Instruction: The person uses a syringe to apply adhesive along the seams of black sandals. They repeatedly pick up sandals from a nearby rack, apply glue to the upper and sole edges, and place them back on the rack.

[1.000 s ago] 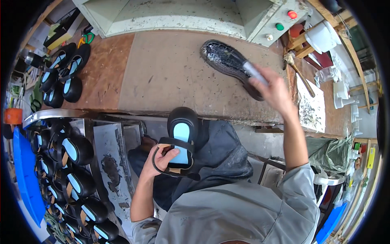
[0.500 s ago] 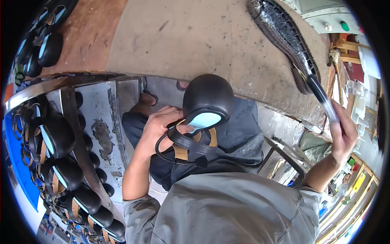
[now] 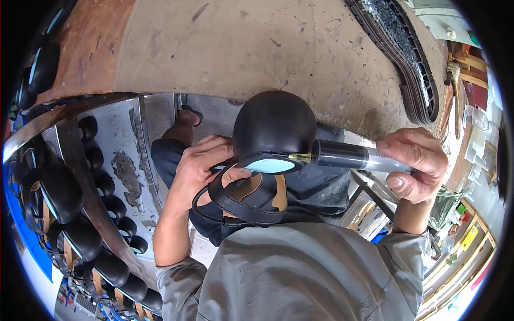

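My left hand (image 3: 208,166) grips a black round-toed sandal (image 3: 274,125) by its strap side, thumb on the pale blue insole (image 3: 273,166). The sandal hangs over my lap, its toe toward the table and its black ankle strap (image 3: 241,206) looping below. From the right, my right hand (image 3: 415,163) is closed around a brush (image 3: 342,155) with a black and clear handle. Its short yellowish tip lies at the sandal's edge, where the toe upper meets the insole; whether it touches is hard to tell.
A dark brown sole (image 3: 409,69) with a ridged edge and white smears inside lies on the brown work table (image 3: 230,48). To my left, a metal rack (image 3: 91,182) holds several similar black sandals (image 3: 80,235). More sandals (image 3: 43,67) stand at the table's far left.
My right hand has brought the brush from the brown sole down and left to the sandal. My left hand has turned the sandal slightly, and my view has shifted a little.
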A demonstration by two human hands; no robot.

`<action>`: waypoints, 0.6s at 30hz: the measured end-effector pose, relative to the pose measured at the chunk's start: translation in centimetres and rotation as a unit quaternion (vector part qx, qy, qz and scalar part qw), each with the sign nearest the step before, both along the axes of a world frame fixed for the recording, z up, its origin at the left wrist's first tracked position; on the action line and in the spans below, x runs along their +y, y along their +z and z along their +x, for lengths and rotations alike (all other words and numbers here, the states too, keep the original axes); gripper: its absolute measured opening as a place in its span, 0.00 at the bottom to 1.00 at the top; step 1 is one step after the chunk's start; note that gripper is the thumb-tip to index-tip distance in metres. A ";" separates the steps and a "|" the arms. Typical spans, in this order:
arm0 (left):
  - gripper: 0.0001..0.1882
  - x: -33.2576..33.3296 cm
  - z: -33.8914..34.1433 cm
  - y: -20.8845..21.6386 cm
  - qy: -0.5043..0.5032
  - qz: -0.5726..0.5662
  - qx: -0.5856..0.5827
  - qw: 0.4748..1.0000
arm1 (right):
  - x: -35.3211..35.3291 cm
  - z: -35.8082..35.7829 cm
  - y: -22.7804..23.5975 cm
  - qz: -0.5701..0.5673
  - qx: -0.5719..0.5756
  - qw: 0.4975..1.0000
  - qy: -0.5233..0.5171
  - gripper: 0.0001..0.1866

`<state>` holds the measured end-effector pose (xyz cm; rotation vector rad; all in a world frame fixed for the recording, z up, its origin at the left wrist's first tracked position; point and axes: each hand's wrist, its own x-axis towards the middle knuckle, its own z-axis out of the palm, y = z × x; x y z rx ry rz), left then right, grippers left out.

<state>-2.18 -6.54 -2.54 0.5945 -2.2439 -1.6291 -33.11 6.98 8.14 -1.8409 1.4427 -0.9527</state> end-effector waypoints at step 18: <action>0.13 1.8 -0.4 1.0 0.039 0.095 -0.051 0.993 | 1.9 3.7 5.5 -0.043 0.295 0.949 -0.102 0.18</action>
